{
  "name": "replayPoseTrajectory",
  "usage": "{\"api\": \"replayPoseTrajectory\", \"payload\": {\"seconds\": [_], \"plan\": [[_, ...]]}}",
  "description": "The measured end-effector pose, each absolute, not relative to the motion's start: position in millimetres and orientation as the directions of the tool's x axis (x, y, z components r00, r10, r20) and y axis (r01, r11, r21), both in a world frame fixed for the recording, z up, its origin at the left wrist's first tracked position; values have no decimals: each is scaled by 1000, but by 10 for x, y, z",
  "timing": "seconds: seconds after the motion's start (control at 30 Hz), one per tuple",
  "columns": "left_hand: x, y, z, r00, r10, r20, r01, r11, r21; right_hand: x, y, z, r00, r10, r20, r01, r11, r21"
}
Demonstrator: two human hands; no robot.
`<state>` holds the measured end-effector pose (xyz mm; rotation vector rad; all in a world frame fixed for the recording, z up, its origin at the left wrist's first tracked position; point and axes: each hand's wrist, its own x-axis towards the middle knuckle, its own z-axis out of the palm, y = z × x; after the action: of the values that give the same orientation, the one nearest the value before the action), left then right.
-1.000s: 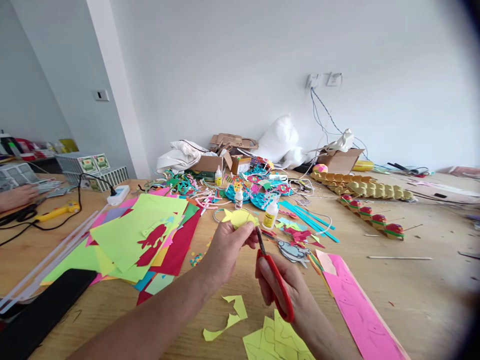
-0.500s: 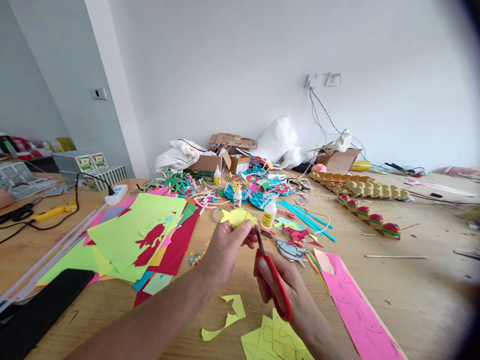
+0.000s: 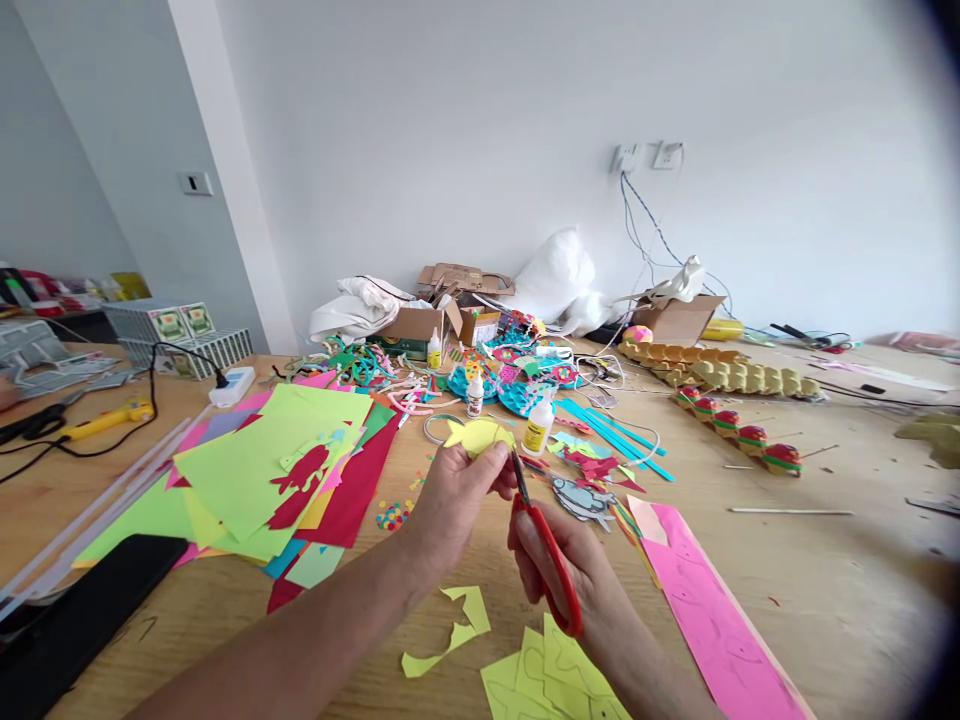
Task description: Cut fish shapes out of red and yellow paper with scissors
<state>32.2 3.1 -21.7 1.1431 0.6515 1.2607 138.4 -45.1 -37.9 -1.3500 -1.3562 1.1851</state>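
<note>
My left hand (image 3: 457, 498) pinches a yellow paper fish (image 3: 474, 434) between thumb and fingers, its tail pointing left. Red-handled scissors (image 3: 549, 560) are gripped in my right hand (image 3: 577, 565), with the blades pointing up toward the fish's right edge. Whether the blades touch the paper is hard to make out. Below my hands lie a curved yellow offcut (image 3: 469, 632) and several yellow paper pieces (image 3: 551, 670) with drawn outlines. A white glue bottle (image 3: 538, 425) stands just behind the scissor tips, and a grey-blue paper fish (image 3: 581, 502) lies to their right.
Stacked coloured paper sheets (image 3: 262, 470) with red fish cutouts lie on the left, near a black phone-like slab (image 3: 90, 610). A pink strip (image 3: 720, 610) with drawn outlines is at right. Decorated egg-carton strips (image 3: 742, 435), cardboard boxes (image 3: 412, 328) and craft pieces fill the back.
Hands, fish and scissors hold nearly the same position. The view has shifted very slightly, and more of a yellowish object shows at the far right edge.
</note>
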Motion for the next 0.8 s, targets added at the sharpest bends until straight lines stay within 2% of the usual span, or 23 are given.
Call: {"api": "replayPoseTrajectory", "payload": {"seconds": [0.8], "plan": [[316, 24, -230, 240, 949, 203, -409, -91, 908, 1415, -447, -432, -70, 996, -56, 234, -38, -971]]}}
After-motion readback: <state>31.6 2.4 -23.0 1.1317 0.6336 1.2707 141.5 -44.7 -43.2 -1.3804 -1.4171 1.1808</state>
